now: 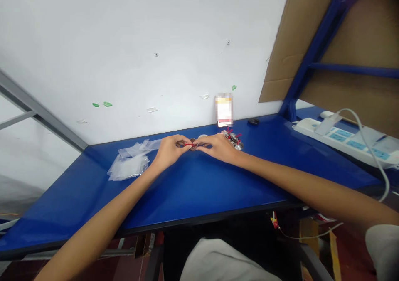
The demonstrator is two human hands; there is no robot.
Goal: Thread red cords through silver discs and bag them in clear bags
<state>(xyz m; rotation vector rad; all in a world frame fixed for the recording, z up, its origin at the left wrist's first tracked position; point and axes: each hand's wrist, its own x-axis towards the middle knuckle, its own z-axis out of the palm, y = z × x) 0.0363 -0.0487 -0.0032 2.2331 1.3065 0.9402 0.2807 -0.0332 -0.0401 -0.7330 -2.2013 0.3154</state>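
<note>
My left hand (168, 151) and my right hand (222, 147) meet over the middle of the blue table. Between their fingertips is a small round brownish metal disc (193, 141) with a red cord. My left thumb and forefinger pinch the red cord at the disc's left side. On the other side, my right thumb and fingers close at the disc's edge; exactly what they grip is too small to tell. Just beyond my right hand lies a pile of shiny metal discs with red cords (238, 144), partly hidden by it. Clear plastic bags (129, 164) lie left of my left hand.
A blurred-out card (224, 110) leans on the white wall. A black oval object (253, 121) lies near the table's back edge. At the right is a white power strip (346, 141) with a plugged-in adapter and cable. A blue metal frame (289, 104) rises there.
</note>
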